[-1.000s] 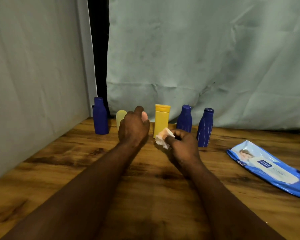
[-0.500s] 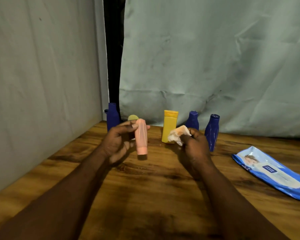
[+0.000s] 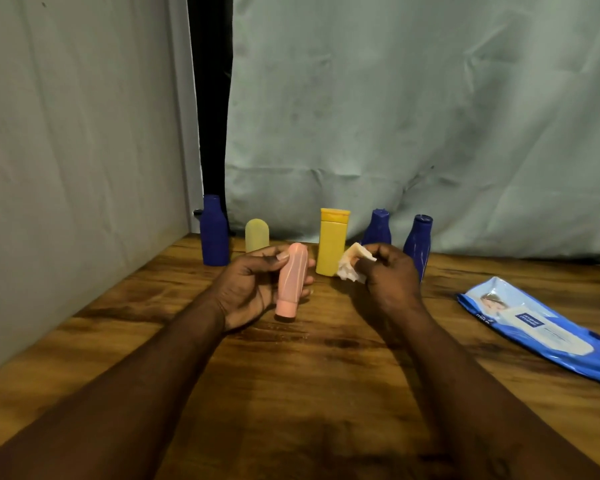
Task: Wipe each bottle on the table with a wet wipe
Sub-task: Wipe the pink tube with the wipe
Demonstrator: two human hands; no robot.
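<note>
Pink bottle is sitting just left of frame centre, held in the left hand. Its long axis is running near-vertical, cap end pointing down toward the table, rounded end leaning slightly up and right. Cannot tell whether the cap is clearing the wood or just touching it; a shadow is lying right beneath it. The left hand is curling round the body from the left, thumb lying across the near face close to the top, fingertips showing past the bottle's right edge. The right hand is hovering to the right of the bottle at about the same height, apart from it. Its fingers are bunching round and pinching a crumpled wet wipe, which is sticking out on the side toward the bottle. Judgement: the wipe is facing the bottle's exposed right flank across a short open gap. The coming move is looking like a leftward reach of the right hand, then strokes along the bottle's length. The left fingers are covering part of the body and will probably need shifting. Nothing is standing in the gap itself. The yellow bottle is standing upright just behind it, near enough to get knocked. Back row, left to right: tall blue bottle, pale green bottle, the yellow one, a second blue bottle partly hidden by the right hand, and a third blue bottle. A blue wipes pack is lying flat toward the right edge, well apart.
</note>
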